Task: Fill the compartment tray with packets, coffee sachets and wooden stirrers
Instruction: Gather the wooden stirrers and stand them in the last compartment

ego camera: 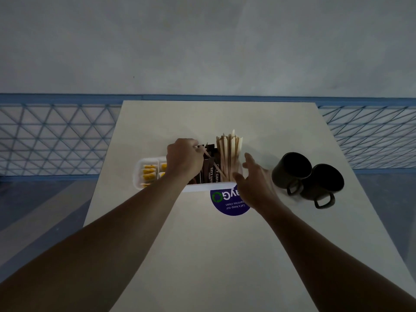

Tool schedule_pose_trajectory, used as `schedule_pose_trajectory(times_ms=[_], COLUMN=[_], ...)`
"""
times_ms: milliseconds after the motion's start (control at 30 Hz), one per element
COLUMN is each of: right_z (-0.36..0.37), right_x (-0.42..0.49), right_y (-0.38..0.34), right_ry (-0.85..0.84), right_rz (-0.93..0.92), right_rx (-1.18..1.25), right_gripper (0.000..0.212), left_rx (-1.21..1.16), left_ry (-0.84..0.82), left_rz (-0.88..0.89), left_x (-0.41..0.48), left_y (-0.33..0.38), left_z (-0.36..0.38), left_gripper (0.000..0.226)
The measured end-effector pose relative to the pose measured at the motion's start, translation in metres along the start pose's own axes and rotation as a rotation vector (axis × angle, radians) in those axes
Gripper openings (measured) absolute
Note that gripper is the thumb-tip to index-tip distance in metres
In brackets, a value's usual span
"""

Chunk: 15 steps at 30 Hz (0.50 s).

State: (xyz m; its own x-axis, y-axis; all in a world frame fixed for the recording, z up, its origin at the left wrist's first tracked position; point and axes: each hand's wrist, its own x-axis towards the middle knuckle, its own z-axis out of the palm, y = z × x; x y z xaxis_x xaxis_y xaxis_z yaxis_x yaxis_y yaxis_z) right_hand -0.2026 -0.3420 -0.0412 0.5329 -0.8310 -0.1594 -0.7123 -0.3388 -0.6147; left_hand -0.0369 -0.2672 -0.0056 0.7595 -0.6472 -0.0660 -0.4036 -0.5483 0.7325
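A white compartment tray lies across the middle of the pale table. Its left compartments hold yellow-and-white packets. Dark brown coffee sachets stand in the middle section, and a bundle of wooden stirrers stands upright at the right end. My left hand hovers over the middle of the tray and pinches one wooden stirrer, which slants down across the sachets. My right hand is beside the tray's right end, fingers spread and relaxed, holding nothing.
Two dark mugs stand side by side to the right of the tray, handles toward me. A round blue sticker is on the table just in front of the tray. A blue lattice railing runs behind the table on both sides.
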Motion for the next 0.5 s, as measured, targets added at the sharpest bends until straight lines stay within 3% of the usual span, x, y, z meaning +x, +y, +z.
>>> schedule_pose_trajectory(times_ms=[233,500], right_z=[-0.004,-0.002], right_x=[0.003,0.008], right_y=[0.000,-0.001], right_ry=[-0.001,0.010], right_rz=[-0.030,-0.117], right_rx=[0.004,-0.103], right_gripper=[0.053,0.047], left_rx=[-0.057,0.016], left_ry=[0.001,-0.076], left_rz=[0.141,0.295], left_x=[0.005,-0.001], left_y=[0.012,0.028], left_z=[0.011,0.028], left_gripper=[0.008,0.007])
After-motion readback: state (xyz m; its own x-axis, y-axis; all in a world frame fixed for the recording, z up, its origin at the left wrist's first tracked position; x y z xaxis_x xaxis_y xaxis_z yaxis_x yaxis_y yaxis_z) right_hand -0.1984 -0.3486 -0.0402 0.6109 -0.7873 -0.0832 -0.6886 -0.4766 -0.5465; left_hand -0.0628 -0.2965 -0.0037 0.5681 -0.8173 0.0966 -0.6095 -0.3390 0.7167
